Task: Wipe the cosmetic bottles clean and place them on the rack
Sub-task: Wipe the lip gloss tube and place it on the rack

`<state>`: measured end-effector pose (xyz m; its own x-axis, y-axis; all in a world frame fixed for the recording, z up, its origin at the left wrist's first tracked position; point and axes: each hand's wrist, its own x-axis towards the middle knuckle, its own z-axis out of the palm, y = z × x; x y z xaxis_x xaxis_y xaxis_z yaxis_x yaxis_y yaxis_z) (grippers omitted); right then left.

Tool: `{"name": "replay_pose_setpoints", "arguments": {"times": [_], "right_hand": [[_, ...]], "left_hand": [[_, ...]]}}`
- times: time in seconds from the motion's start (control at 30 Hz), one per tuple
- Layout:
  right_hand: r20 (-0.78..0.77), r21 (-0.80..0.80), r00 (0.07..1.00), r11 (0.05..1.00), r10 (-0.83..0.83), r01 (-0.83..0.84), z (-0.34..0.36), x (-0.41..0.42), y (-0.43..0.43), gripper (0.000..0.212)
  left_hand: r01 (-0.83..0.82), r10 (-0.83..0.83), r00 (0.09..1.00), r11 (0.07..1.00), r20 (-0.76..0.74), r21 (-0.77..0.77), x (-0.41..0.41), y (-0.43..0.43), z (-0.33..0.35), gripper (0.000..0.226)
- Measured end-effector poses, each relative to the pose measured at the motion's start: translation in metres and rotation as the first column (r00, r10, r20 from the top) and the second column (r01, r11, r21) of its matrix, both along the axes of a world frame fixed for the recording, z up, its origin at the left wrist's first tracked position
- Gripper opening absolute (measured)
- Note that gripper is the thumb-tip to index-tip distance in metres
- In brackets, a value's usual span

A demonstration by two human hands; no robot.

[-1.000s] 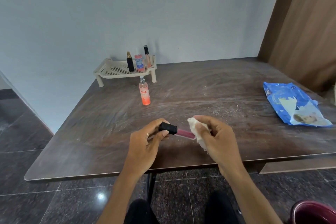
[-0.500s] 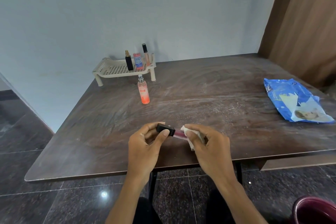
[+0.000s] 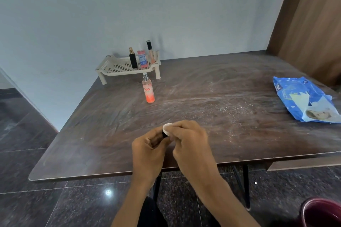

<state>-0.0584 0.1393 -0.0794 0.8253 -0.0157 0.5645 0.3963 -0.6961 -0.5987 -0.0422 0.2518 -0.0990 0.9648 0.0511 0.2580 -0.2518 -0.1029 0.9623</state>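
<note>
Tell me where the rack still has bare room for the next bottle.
The rack is bare across its left and middle grid, left of the black bottle. Its right end is crowded: black bottle, pink bottle, slim tube. The orange spray bottle stands before it.

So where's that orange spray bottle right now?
The orange spray bottle stands upright on the table, just in front of the rack, toward the far left.
</note>
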Motion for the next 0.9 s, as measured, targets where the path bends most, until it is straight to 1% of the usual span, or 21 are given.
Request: {"name": "replay_pose_setpoints", "arguments": {"times": [0.07,0.17,0.23,0.33,0.43,0.5,0.57,0.67,0.8,0.9], "right_hand": [[-0.001,-0.019,1.0,1.0,0.008,-0.008,-0.005,-0.002,-0.01,0.035],[-0.04,0.029,0.997,0.997,-0.069,0.07,-0.013,-0.002,-0.034,0.03],[-0.068,0.046,0.989,0.99,-0.129,0.133,-0.016,0.001,-0.045,0.027],[-0.09,0.023,0.982,0.985,-0.167,0.17,-0.017,0.002,-0.046,0.022],[-0.078,0.023,0.984,0.986,-0.16,0.163,-0.013,0.0,-0.034,0.023],[-0.049,0.026,0.991,0.992,-0.121,0.122,-0.007,0.002,-0.021,0.026],[-0.017,0.013,0.998,0.998,-0.066,0.066,-0.003,0.004,-0.01,0.027],[-0.021,0.023,1.0,1.0,-0.02,0.021,-0.004,0.006,-0.01,0.029],[-0.025,0.026,0.998,0.998,-0.064,0.065,-0.014,0.008,-0.032,0.024],[-0.079,0.022,0.992,0.995,-0.094,0.096,-0.02,0.009,-0.048,0.021]], "left_hand": [[0.005,-0.006,0.999,0.999,-0.038,-0.032,0.0,0.0,0.0,0.031],[0.016,-0.02,0.997,0.998,-0.07,-0.06,-0.001,-0.001,0.002,0.023],[0.004,-0.009,0.997,0.998,-0.079,-0.062,0.001,-0.002,0.001,0.023],[-0.009,0.005,0.997,0.999,-0.072,-0.054,0.002,-0.002,-0.001,0.023],[0.002,-0.004,0.998,0.999,-0.055,-0.044,0.0,-0.003,0.0,0.021],[0.002,-0.005,0.999,0.999,-0.049,-0.05,-0.001,-0.003,0.001,0.021],[-0.002,-0.005,0.998,0.996,-0.07,-0.091,-0.001,-0.001,0.001,0.02],[0.002,-0.019,0.994,0.986,-0.104,-0.165,-0.001,0.0,0.001,0.019],[-0.043,0.022,0.993,0.984,-0.12,-0.171,0.001,-0.003,0.0,0.022],[-0.089,0.069,0.991,0.978,-0.111,-0.189,0.003,-0.002,-0.002,0.024]]}}
